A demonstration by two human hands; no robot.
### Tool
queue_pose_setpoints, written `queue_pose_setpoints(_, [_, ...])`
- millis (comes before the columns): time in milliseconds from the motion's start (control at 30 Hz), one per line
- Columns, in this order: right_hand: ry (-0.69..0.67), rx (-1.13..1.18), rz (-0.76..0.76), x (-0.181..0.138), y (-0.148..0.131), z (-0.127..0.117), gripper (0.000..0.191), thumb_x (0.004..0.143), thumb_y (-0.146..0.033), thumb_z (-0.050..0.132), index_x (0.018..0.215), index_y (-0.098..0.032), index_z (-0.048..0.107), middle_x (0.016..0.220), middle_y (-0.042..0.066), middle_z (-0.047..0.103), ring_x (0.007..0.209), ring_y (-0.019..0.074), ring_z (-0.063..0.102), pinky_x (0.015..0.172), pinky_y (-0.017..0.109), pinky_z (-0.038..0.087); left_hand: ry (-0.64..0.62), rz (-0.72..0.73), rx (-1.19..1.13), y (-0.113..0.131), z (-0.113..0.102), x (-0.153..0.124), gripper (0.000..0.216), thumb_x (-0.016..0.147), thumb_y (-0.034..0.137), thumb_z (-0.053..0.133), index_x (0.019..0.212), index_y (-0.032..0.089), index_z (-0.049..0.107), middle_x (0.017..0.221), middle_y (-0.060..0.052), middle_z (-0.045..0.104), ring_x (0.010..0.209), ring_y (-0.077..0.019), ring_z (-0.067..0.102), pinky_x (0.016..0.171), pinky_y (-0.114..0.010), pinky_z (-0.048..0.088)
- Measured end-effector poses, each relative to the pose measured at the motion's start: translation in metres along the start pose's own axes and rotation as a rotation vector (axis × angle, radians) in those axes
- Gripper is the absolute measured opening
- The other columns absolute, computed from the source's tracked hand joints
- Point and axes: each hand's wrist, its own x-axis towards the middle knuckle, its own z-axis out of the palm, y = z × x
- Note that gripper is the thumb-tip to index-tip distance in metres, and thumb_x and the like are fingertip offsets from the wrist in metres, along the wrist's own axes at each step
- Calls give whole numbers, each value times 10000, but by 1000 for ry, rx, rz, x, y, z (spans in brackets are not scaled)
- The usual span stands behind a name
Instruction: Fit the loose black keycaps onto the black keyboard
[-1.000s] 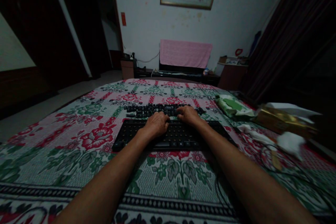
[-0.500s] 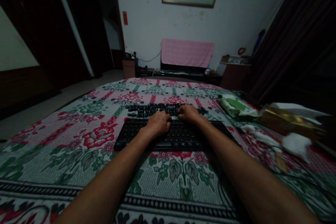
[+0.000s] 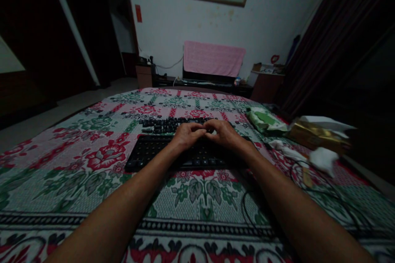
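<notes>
A black keyboard (image 3: 148, 154) lies flat on the flowered bedcover (image 3: 92, 160) in front of me. Just behind it is a row of loose black keycaps (image 3: 160, 124). My left hand (image 3: 187, 135) and my right hand (image 3: 224, 134) hover over the keyboard's far edge, fingertips pinched and meeting in the middle. Whatever sits between the fingertips is too small and dark to make out. Both forearms reach in from the bottom of the view.
A green packet (image 3: 263, 120), a gold box (image 3: 314, 137) and crumpled white tissue (image 3: 321, 158) lie to the right. A dark cable (image 3: 251, 209) loops near my right forearm. A pink cloth (image 3: 212, 58) covers something at the far wall.
My hands have drawn together: the right came back off the keycap row, and both sets of fingertips now meet over the keyboard's far edge. The view has shifted slightly.
</notes>
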Motion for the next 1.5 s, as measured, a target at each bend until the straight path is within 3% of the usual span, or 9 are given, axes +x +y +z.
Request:
queue_pose_setpoints(167, [-92, 387, 138, -19, -1, -19, 267, 698, -310, 527, 900, -147, 586, 833, 22, 608, 731, 114, 540, 659, 233, 416, -14, -262, -373, 8, 10, -2, 253, 634, 263, 590, 837, 114, 615, 663, -33, 629, 533, -82, 542, 497, -191, 422])
queue_pose_setpoints(267, [-152, 535, 278, -32, 7, -25, 295, 676, -309, 553, 910, -133, 586, 775, 18, 607, 655, 97, 531, 617, 231, 418, -60, -348, -442, 10, 11, -5, 215, 648, 215, 580, 834, 108, 601, 603, -27, 602, 490, -62, 520, 450, -165, 392])
queue_pose_setpoints(367, [-223, 633, 323, -43, 10, -26, 307, 672, -301, 562, 929, -133, 578, 773, 13, 598, 652, 84, 523, 628, 224, 414, -104, -376, -455, 14, 13, -9, 186, 659, 168, 562, 834, 111, 593, 571, -13, 583, 473, -53, 510, 441, -156, 383])
queue_pose_setpoints(633, [-184, 491, 287, -48, -4, -28, 249, 679, -301, 560, 863, -134, 570, 679, -7, 561, 591, 73, 485, 546, 193, 379, -146, -402, -476, 17, 18, -14, 175, 656, 195, 572, 805, 105, 593, 602, -25, 598, 524, -77, 549, 480, -184, 423])
queue_pose_setpoints(833, [-255, 442, 316, -51, 1, -35, 216, 700, -312, 526, 830, -150, 587, 738, 9, 600, 636, 94, 516, 564, 197, 393, -273, -304, -425, 13, 21, -16, 278, 634, 177, 578, 905, 115, 596, 625, -26, 622, 533, -82, 547, 509, -192, 416])
queue_pose_setpoints(1000, [-306, 454, 320, -53, 5, -31, 182, 695, -284, 530, 809, -159, 597, 705, -3, 597, 595, 85, 505, 531, 187, 384, -341, -105, -100, 7, 18, -15, 286, 645, 248, 551, 902, 154, 630, 662, -2, 635, 555, -97, 541, 491, -186, 387])
queue_pose_setpoints(1200, [-305, 476, 330, -51, 4, -28, 198, 696, -280, 525, 836, -159, 595, 723, -2, 603, 604, 87, 512, 538, 188, 388, -321, 106, 217, 7, 9, -13, 281, 687, 261, 498, 923, 210, 641, 793, 7, 655, 721, -127, 565, 632, -206, 401])
queue_pose_setpoints(1500, [-289, 447, 324, -49, 3, -21, 209, 700, -280, 505, 836, -153, 599, 709, -6, 593, 591, 83, 493, 533, 189, 378, -303, 206, 487, 11, 4, -12, 287, 727, 242, 460, 967, 226, 617, 893, -8, 615, 853, -144, 531, 742, -225, 382])
